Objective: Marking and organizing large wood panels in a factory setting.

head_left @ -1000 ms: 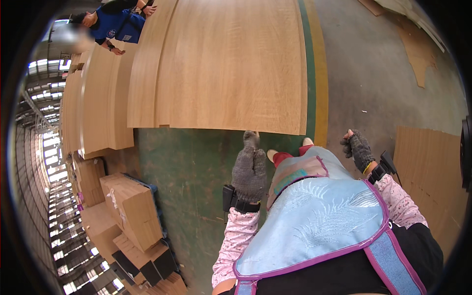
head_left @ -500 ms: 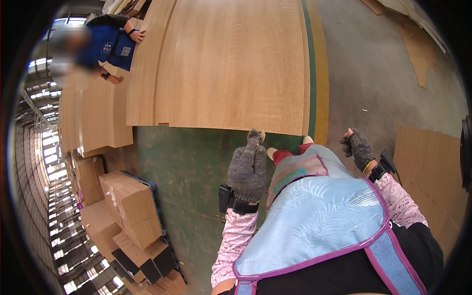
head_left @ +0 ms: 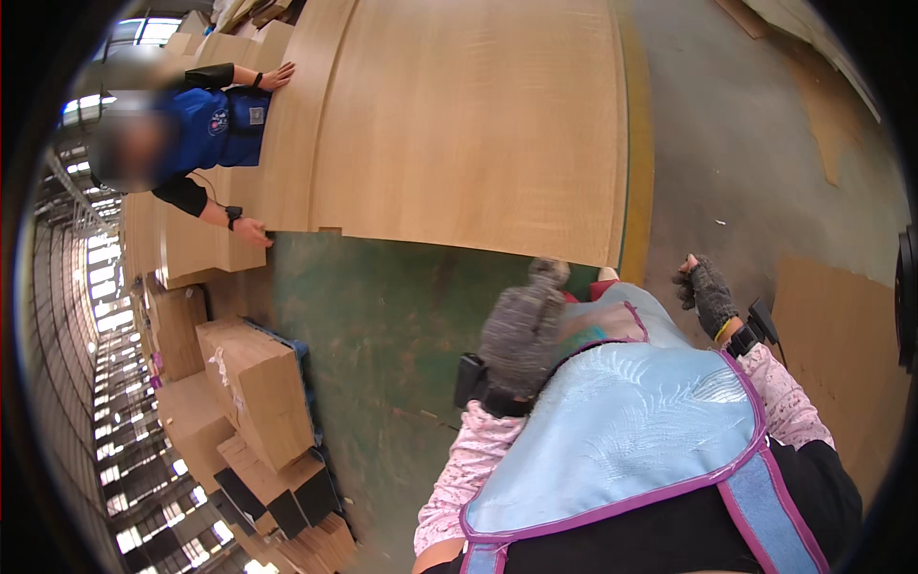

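In front of me lies a large light wood-grain panel (head_left: 469,124) with a long groove near its left side and a small notch in its near edge. My left hand (head_left: 521,335), in a grey knitted fingerless glove, reaches to that edge near the right corner. It is smeared by motion; its fingertips meet the edge, but their grip cannot be made out. My right hand (head_left: 708,295), gloved alike, hangs off the panel to the right, fingers curled in and nothing seen in them.
A co-worker in a blue apron (head_left: 206,124) stands at the left, one hand on the panel and the other by its near left corner. Stacked cartons (head_left: 253,383) stand lower left. A brown sheet (head_left: 827,354) lies on the floor at right.
My left hand has moved right along the panel's near edge. The co-worker has come nearer, one hand now at the near left corner. My right hand stays curled at the side.
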